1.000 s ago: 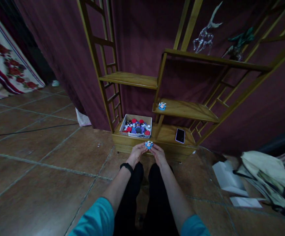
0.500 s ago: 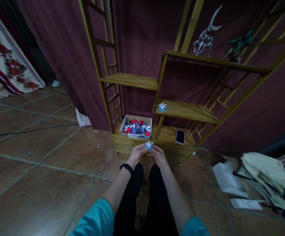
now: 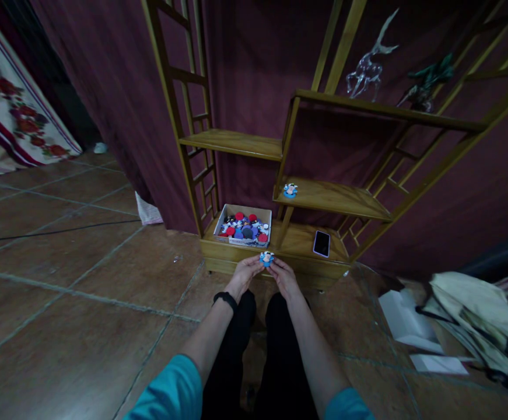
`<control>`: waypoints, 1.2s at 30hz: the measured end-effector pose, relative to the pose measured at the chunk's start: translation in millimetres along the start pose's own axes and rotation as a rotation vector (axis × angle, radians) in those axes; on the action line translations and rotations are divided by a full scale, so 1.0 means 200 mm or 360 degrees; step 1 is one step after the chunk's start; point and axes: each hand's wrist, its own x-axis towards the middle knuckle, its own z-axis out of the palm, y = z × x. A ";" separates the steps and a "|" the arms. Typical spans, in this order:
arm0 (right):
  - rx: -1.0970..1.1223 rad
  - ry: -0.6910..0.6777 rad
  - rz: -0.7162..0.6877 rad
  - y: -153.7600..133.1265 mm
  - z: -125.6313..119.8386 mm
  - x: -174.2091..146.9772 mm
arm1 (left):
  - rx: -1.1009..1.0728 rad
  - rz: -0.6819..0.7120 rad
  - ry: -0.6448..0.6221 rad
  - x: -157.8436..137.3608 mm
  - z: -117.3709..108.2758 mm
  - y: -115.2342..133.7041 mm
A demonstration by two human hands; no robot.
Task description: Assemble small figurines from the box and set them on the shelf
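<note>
Item one: a small blue-and-white toy (image 3: pixel 266 259), upright at the centre of our clock, in front of the low cabinet (image 3: pixel 219 253). Grip: our left hand (image 3: pixel 244 275) and right hand (image 3: pixel 284 277) grasp it together by the fingertips, from nine and three o'clock; we judge this keeps it level and leaves its front uncovered.

Item two: a similar toy (image 3: pixel 290 191), upright towards one o'clock, at the nine o'clock end of the middle shelf (image 3: pixel 339 196).

Item three: an open box (image 3: pixel 248 210) towards eleven o'clock, on the low cabinet, crowded with small pieces (image 3: pixel 247 233), round red, purple and grey ones among them; its walls presumably keep the lot together.

Item four: a phone (image 3: pixel 322 243), lying flat between two and three o'clock, screen dark, probably laid apart from the box for safety.

Writing: we can read none; any marks on the box are too small, and the phone shows no maker's name.
</note>
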 end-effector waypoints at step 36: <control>0.0049 0.0015 0.0022 -0.01 0.01 0.00 | 0.0099 0.0156 -0.0048 -0.01 0.02 0.00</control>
